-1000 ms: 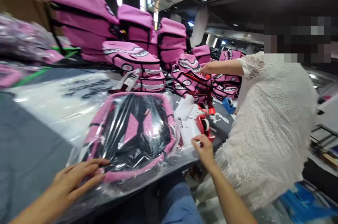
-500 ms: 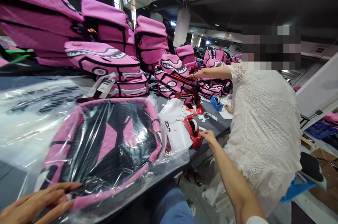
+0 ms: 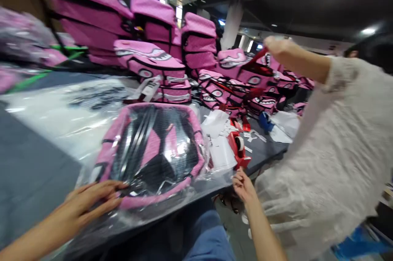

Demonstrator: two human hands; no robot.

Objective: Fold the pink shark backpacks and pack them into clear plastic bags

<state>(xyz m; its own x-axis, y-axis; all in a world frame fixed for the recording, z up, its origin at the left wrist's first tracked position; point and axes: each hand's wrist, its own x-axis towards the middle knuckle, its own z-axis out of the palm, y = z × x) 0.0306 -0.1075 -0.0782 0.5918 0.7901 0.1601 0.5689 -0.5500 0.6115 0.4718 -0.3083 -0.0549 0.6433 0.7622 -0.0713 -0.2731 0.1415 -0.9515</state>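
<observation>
A pink and black backpack lies in a clear plastic bag on the table, its padded black back facing up. My left hand rests on its near left corner, fingers stretched out and spread over the plastic. Just below a red tape dispenser, at the table edge, is my right hand. Its fingers are pinched together, and what they hold, if anything, is too small to make out. The dispenser carries a white roll of tape.
Pink backpacks with shark-mouth prints stand piled along the back. Flat plastic bags lie at left, paper slips beside the dispenser. A co-worker in a white lace top stands close on the right, one arm raised over the backpacks.
My right hand has come away from the dispenser's front end, down towards the table edge. My left hand stays on the backpack's corner. The co-worker's arm has risen, and the view has swung left.
</observation>
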